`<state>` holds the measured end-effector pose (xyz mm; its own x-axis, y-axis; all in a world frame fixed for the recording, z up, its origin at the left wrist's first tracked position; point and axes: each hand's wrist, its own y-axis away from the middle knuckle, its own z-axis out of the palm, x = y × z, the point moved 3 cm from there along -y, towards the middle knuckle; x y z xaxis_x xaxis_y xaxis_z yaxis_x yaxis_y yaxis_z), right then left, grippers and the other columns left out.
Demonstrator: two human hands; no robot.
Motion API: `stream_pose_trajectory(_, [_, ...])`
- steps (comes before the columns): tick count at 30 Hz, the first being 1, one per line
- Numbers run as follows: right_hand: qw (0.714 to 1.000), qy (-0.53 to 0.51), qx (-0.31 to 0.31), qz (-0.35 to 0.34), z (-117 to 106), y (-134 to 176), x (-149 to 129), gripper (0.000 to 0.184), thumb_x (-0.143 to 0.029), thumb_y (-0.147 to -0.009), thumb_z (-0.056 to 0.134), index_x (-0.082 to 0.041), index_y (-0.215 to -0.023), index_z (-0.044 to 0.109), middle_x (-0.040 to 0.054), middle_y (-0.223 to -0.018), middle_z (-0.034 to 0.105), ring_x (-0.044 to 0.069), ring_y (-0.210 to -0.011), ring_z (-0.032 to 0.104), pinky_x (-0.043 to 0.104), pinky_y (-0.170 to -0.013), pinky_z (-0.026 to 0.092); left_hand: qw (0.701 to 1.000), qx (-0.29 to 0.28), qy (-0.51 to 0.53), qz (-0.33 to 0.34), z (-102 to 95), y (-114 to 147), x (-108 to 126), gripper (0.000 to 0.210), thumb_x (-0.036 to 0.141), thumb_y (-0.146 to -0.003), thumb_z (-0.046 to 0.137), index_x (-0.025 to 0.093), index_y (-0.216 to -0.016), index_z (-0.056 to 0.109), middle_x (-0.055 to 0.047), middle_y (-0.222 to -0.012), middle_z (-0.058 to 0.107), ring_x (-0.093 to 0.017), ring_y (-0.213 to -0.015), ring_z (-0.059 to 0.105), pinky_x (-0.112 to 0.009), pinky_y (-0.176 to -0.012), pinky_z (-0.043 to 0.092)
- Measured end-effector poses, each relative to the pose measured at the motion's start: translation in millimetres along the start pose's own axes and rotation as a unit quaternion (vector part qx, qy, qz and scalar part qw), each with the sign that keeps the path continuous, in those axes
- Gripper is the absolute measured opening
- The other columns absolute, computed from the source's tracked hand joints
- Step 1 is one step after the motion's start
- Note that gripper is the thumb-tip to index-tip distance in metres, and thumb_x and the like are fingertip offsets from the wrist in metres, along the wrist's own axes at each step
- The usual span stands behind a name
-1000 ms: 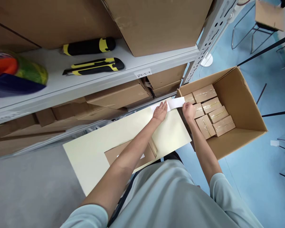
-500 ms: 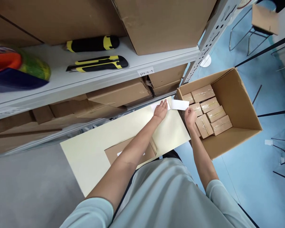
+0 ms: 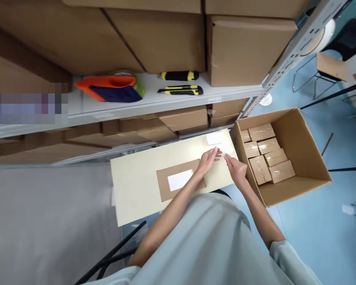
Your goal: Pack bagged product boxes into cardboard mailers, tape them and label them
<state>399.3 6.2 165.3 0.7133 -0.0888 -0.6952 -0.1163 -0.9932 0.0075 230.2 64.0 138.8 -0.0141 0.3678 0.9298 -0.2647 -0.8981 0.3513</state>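
Observation:
My left hand (image 3: 208,160) hovers over the cream tabletop (image 3: 136,170) with its fingers stretched and slightly apart, holding nothing I can see. My right hand (image 3: 236,170) faces it across a small gap, fingers curled and the tips pinched together. Whatever may be in that pinch is too small to make out. Beyond both hands, a white paper slip (image 3: 215,137) lies flat near the table's far right corner. Under my left forearm sits a flat brown carton (image 3: 163,182), with a white label (image 3: 179,180) on its top.
A large open carton (image 3: 308,158) stands right of the table, holding several small taped boxes (image 3: 261,170). On the shelf (image 3: 154,99) above lie two yellow-black utility knives (image 3: 180,90) and an orange-and-blue tape dispenser (image 3: 112,89). Brown boxes (image 3: 252,51) line the rack.
My left hand has lifted off the paper at the far edge. Both hands have drawn back towards my body. The white strip in my right hand no longer shows. The view has shifted.

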Motion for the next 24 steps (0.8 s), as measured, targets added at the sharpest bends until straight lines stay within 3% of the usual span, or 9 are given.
stream_pose_trajectory(4, [0.988,-0.052,-0.103,-0.103,27.3,27.6,-29.9,0.035,-0.052,-0.107,0.058,-0.032,-0.116,0.086,0.0076,-0.123,0.083,0.03,-0.112,0.082,0.043,-0.096,0.068,0.993,0.095,0.069,-0.02,-44.8,73.0,-0.4,0.061,0.077,-0.087,0.072,0.02,-0.109,0.078,-0.011,-0.114,0.081,-0.028,-0.105,0.078,-0.04,-0.089,0.066])
stream_pose_trajectory(9, [0.97,-0.13,-0.138,-0.152,51.9,45.9,-55.0,0.03,-0.047,-0.105,0.059,-0.033,-0.109,0.085,0.0049,-0.115,0.085,0.029,-0.107,0.083,0.046,-0.098,0.069,0.973,0.22,0.057,-0.043,-95.7,131.9,-18.5,0.053,0.068,-0.074,0.086,0.02,-0.095,0.076,-0.009,-0.097,0.081,-0.025,-0.092,0.077,-0.04,-0.085,0.064])
stream_pose_trajectory(13, [0.961,-0.195,-0.165,-0.106,64.8,39.5,-70.3,0.023,-0.046,-0.099,0.062,-0.03,-0.106,0.078,0.0057,-0.108,0.084,0.026,-0.093,0.082,0.045,-0.089,0.07,0.973,0.211,0.06,-0.065,-101.4,163.6,-31.5,0.048,0.064,-0.068,0.091,0.022,-0.084,0.074,-0.008,-0.09,0.081,-0.028,-0.093,0.078,-0.044,-0.092,0.063])
stream_pose_trajectory(17, [0.949,-0.251,-0.18,-0.067,66.8,19.4,-82.7,0.036,-0.044,-0.091,0.069,-0.025,-0.12,0.063,0.0039,-0.096,0.079,0.022,-0.085,0.078,0.04,-0.083,0.068,0.978,0.181,0.057,-0.084,-93.1,184.8,-34.7,0.055,0.06,-0.071,0.092,0.019,-0.106,0.078,-0.014,-0.111,0.083,-0.032,-0.11,0.078,-0.047,-0.104,0.06])
stream_pose_trajectory(22, [0.94,-0.221,-0.239,-0.1,52.6,-2.5,-94.1,0.047,-0.036,-0.092,0.065,-0.025,-0.137,0.058,0.0033,-0.105,0.077,0.018,-0.082,0.075,0.035,-0.086,0.064,0.935,0.349,-0.047,0.031,-113.3,193.8,-4.2,0.071,0.055,-0.094,0.074,0.021,-0.153,0.054,-0.018,-0.153,0.066,-0.028,-0.14,0.065,-0.042,-0.118,0.052])
stream_pose_trajectory(24, [0.933,-0.215,-0.263,-0.117,45.4,-7.4,-99.1,0.051,-0.035,-0.092,0.066,-0.026,-0.142,0.059,0.0029,-0.105,0.078,0.018,-0.083,0.075,0.036,-0.087,0.064,0.93,0.327,-0.146,0.082,-118.9,187.6,15.2,0.069,0.05,-0.093,0.076,0.023,-0.153,0.056,-0.015,-0.157,0.063,-0.028,-0.147,0.059,-0.043,-0.123,0.047])
